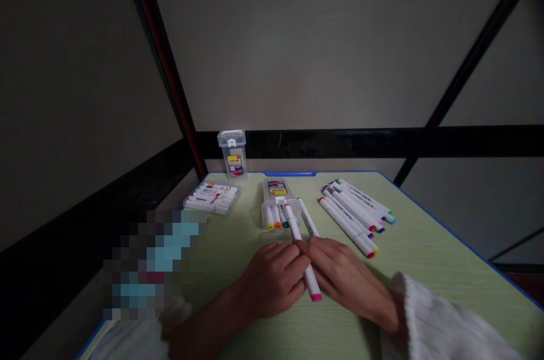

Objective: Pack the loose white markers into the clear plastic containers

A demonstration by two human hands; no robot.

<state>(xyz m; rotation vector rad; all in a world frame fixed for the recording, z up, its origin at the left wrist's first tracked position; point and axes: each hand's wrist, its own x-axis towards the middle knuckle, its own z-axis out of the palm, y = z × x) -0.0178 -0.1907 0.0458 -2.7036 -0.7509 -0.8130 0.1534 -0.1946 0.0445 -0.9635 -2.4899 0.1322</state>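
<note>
A white marker [313, 283] with a pink end slants between my two hands, its far tip over the clear marker case [276, 187]. My left hand [274, 278] is closed, with its curled fingers against the marker's left side. From the other side, my right hand [348, 275] is closed too, its fingertips meeting the left hand's over the marker's middle. A second white marker [308, 217] runs out from beyond the right fingers; its near end is hidden. The case lies with its open end towards me, showing yellow, orange and teal marker ends inside.
Loose white markers [352, 215] with coloured ends lie in a bunch on the right of the green table [429, 292]. At the back left, a clear lidded case [233, 153] stands upright. A flat marker pack [212, 197] lies before it. A blurred patch covers the left edge.
</note>
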